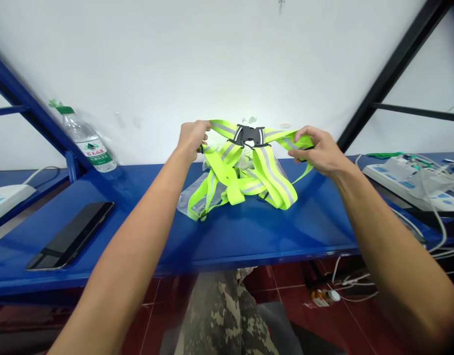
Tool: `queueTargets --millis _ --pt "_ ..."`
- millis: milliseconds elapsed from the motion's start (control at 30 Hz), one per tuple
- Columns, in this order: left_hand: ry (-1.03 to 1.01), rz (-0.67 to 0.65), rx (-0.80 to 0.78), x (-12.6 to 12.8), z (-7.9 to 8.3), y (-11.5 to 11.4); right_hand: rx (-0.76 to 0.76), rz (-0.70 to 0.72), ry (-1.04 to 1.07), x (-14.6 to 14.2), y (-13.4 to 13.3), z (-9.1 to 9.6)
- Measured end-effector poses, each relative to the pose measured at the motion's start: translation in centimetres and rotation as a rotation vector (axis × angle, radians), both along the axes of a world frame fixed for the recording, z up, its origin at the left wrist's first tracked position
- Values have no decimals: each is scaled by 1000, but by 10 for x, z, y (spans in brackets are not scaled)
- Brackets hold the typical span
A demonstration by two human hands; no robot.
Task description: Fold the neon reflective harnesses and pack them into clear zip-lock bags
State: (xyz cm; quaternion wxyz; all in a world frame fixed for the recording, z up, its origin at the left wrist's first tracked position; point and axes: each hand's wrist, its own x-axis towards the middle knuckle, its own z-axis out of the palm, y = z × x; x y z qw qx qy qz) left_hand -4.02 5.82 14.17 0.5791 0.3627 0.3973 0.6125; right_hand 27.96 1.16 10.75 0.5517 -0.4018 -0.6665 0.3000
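Note:
A reflective vest of neon-yellow straps (273,175) with silver stripes is stretched between my two hands, its upper part lifted above the blue shelf. At its top centre sits a black plastic connector (250,135) joining the straps. My left hand (193,138) is closed round the strap on the left. The strap on the right is pinched in my right hand (317,149). Lower straps hang in loose loops and rest on the shelf. Beneath and behind them lies a clear plastic bag (192,195), partly covered by the straps.
On the blue shelf (227,241), a black phone (72,235) lies at left. A water bottle (89,140) with a green cap leans behind it. White power strips (404,180) and cables crowd the right. A small jar (326,297) lies on the red tiled floor.

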Motion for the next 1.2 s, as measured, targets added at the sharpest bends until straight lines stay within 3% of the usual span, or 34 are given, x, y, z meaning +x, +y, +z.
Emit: queueTargets --millis 100,167,333,400,500,600,700,800,900,1067,1200 --pt "211 9 -103 -10 8 -3 108 -164 -144 16 6 5" --pt "277 -87 -208 -15 14 -7 164 -296 -177 24 8 11" --pt "214 -324 -364 -29 24 -9 266 -690 -433 31 7 23" --pt "272 -329 -420 -33 26 -10 259 -747 -535 32 7 24" --pt "443 -216 -396 -38 27 -13 192 -700 -539 34 11 20" --pt "472 -170 -237 -41 22 -16 112 -591 -390 41 19 12" --pt "334 -195 -135 -43 11 -15 39 -522 -302 47 24 3" --pt "117 -190 -102 -41 0 -13 -8 -521 -385 45 24 -7" --pt "-58 -248 -108 -36 -9 -14 -43 -513 -529 35 23 -15" --pt "-291 -453 -79 -34 -28 -22 -126 -414 -702 28 31 -29" --pt "-266 -488 3 -39 -48 -27 -235 -196 -703 32 34 -33"
